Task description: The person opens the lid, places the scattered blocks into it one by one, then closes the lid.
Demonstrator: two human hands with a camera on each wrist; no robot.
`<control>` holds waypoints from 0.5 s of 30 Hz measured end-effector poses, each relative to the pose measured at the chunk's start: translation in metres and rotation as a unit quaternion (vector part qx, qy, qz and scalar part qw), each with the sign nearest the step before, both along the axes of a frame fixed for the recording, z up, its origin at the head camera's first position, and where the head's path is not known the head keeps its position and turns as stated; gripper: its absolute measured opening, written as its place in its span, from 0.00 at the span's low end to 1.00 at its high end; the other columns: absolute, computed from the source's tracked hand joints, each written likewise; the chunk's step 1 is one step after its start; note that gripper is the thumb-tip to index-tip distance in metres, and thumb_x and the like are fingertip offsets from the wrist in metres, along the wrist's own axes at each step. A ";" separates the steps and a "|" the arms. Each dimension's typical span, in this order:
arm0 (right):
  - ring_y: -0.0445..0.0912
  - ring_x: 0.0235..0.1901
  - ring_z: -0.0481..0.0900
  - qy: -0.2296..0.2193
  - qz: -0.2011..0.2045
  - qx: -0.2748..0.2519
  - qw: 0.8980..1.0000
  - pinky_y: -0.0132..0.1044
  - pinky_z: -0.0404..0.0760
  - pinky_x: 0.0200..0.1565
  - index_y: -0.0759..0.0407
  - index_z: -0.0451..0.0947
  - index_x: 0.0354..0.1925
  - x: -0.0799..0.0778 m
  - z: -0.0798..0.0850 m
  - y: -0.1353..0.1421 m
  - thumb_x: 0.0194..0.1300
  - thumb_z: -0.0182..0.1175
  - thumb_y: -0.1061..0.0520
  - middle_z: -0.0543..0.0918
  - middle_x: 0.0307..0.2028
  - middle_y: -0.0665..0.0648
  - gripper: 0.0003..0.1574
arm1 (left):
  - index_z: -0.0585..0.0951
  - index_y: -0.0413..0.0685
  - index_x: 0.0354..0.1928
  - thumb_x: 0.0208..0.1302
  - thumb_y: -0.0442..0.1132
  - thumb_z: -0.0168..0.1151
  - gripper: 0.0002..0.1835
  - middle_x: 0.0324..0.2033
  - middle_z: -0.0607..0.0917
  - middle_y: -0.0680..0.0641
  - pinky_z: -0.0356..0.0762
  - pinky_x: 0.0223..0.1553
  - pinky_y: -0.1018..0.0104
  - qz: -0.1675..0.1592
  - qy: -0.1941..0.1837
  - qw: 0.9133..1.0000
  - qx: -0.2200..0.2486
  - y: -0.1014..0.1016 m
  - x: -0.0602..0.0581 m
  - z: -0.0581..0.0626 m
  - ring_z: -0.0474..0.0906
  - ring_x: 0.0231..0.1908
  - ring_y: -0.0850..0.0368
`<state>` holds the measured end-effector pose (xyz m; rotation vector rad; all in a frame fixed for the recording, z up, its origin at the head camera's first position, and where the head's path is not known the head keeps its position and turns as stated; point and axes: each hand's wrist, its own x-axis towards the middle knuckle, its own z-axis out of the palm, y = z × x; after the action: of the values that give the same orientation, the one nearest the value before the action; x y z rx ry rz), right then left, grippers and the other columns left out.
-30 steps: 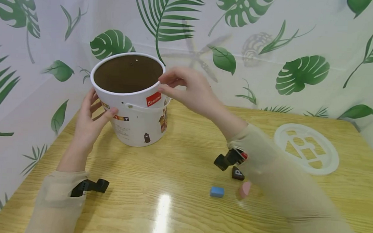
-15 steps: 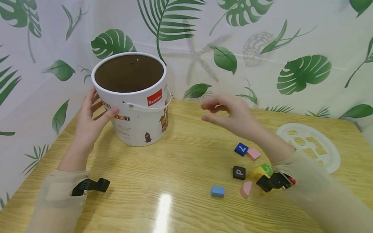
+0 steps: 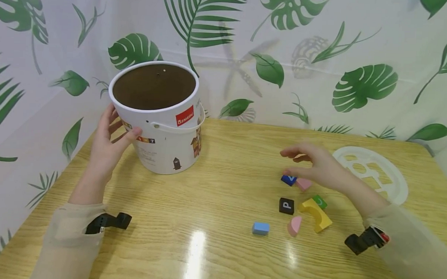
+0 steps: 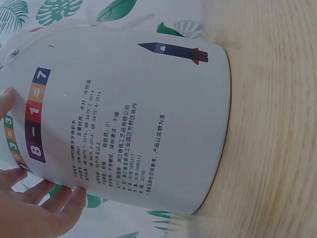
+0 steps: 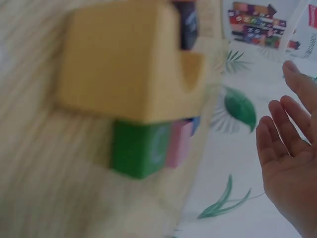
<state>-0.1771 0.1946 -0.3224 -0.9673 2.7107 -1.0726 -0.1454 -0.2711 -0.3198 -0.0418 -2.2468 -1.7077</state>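
My left hand (image 3: 110,152) holds the side of a tall white bucket (image 3: 164,149), thumb on the front and fingers round the left wall. The bucket stands upright on the table, its brown inside showing no contents from this angle. In the left wrist view, fingertips (image 4: 74,198) lie along its printed wall. My right hand (image 3: 315,165) hovers with parted thumb and fingers, holding nothing, and partly covers a blue lettered block (image 3: 288,180). Beside that is a pink block (image 3: 304,184). Nearer lie a black P block (image 3: 286,205), a green block (image 3: 320,201) and a yellow arch block (image 3: 317,214).
A pink half-round block (image 3: 295,225) and a light blue block (image 3: 260,228) lie closer to the front of the wooden table (image 3: 219,254). At the right lies a white oval lid (image 3: 401,182) with shaped cutouts. A leaf-patterned sheet (image 3: 211,69) backs the table.
My right hand has left the bucket's rim and moved right and down to the blocks, uncovering several of them. The left hand stays on the bucket.
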 end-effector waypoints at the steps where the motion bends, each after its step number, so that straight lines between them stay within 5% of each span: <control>1: 0.53 0.51 0.76 -0.008 -0.003 0.004 1.000 0.42 0.77 0.53 0.63 0.75 0.54 0.000 -0.003 0.004 0.59 0.68 0.56 0.79 0.51 0.59 0.26 | 0.51 0.70 0.74 0.62 0.45 0.65 0.44 0.71 0.55 0.53 0.60 0.64 0.45 0.000 0.000 1.000 -0.001 0.000 0.000 0.000 0.54 0.67 0.48; 8: 0.58 0.55 0.72 -0.078 -0.026 0.022 0.996 0.53 0.73 0.57 0.64 0.71 0.58 0.000 -0.028 0.023 0.57 0.70 0.54 0.75 0.56 0.62 0.34 | 0.50 0.69 0.74 0.62 0.45 0.65 0.44 0.71 0.55 0.53 0.60 0.65 0.45 0.000 0.000 1.000 0.001 0.000 0.000 0.000 0.54 0.67 0.48; 15: 0.56 0.53 0.74 -0.076 -0.043 0.050 0.995 0.52 0.75 0.55 0.62 0.72 0.58 -0.002 -0.048 0.027 0.54 0.72 0.51 0.77 0.54 0.61 0.36 | 0.50 0.70 0.74 0.62 0.45 0.64 0.44 0.71 0.55 0.53 0.60 0.65 0.45 0.000 0.000 1.000 0.001 0.001 0.000 0.000 0.53 0.67 0.48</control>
<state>-0.1795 0.2217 -0.3704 -0.7280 2.6746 -0.9684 -0.1457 -0.2704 -0.3199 -0.0411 -2.2460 -1.7103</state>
